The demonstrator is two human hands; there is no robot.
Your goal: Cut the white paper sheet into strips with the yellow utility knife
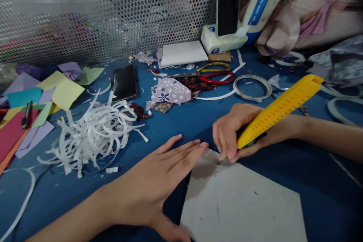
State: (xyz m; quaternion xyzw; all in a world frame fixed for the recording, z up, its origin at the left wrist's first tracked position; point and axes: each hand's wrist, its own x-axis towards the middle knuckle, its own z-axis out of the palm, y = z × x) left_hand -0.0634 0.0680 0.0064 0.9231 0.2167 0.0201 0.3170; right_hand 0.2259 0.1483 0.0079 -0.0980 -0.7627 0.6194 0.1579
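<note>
A pale grey board (244, 204) with angled edges and a few small dark marks lies on the blue table. My left hand (153, 177) is spread flat with its fingers apart, fingertips at the board's upper left corner and thumb by its lower left edge. Closed around a yellow utility knife (278, 111), my right hand (241, 132) rests at the board's top edge. The knife slants up to the right, and its blade tip is hidden by the fingers.
White paper strips (93, 132) are heaped at the left, beside coloured papers (68, 90). Behind lie a black phone (124, 81), patterned scraps (170, 90), red and yellow scissors (217, 75) and a tape roll (252, 87). Another phone (229, 3) leans upright on a tissue pack (211, 41).
</note>
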